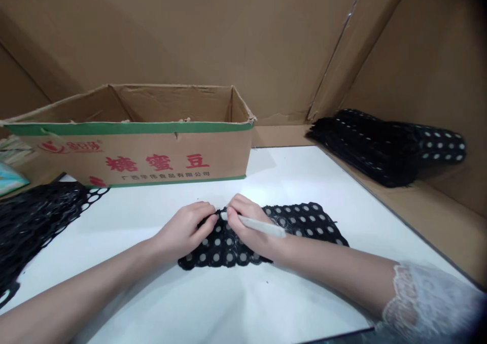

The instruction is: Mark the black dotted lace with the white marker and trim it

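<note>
A black sheet full of round holes (304,222) lies flat on the white table (297,176) in front of me. My left hand (186,230) rests on the sheet's left part with its fingers curled, pinching the far edge. My right hand (247,227) lies on the middle of the sheet, closed round a thin white tool (258,225) whose tip meets the sheet's far edge beside my left fingertips.
An open cardboard box (152,156) with a green band and red print stands behind the sheet. A heap of black perforated sheets (34,222) lies at the left, a stack of them (388,146) on the cardboard ledge at right. Cardboard walls enclose the table.
</note>
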A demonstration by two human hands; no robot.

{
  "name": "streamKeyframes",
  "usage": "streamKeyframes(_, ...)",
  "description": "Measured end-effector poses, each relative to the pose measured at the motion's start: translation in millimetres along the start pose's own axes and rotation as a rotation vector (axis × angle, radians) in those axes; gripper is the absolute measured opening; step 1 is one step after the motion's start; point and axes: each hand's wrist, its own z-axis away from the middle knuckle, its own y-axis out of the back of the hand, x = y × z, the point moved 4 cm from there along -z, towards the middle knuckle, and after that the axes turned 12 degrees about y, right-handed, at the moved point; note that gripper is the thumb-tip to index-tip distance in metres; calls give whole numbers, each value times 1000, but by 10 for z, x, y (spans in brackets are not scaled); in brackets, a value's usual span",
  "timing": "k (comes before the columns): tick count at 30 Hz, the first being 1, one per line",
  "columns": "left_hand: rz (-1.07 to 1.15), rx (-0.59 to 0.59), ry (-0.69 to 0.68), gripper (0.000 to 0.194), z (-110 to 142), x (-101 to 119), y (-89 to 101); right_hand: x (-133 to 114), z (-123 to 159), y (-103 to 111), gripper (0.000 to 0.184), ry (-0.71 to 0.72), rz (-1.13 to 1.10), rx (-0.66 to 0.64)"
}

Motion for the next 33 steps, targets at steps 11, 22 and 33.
streamKeyframes(11,67,24,180,31,-33,-106,63,188,-153,34,28,61,-158,-120)
streamKeyframes(22,57,-90,111,30,-72,-156,26,154,-121,46,29,-12,-246,-158)
streamKeyframes(33,51,-181,23,29,-79,-170,23,266,-112,71,27,-160,-436,-237)
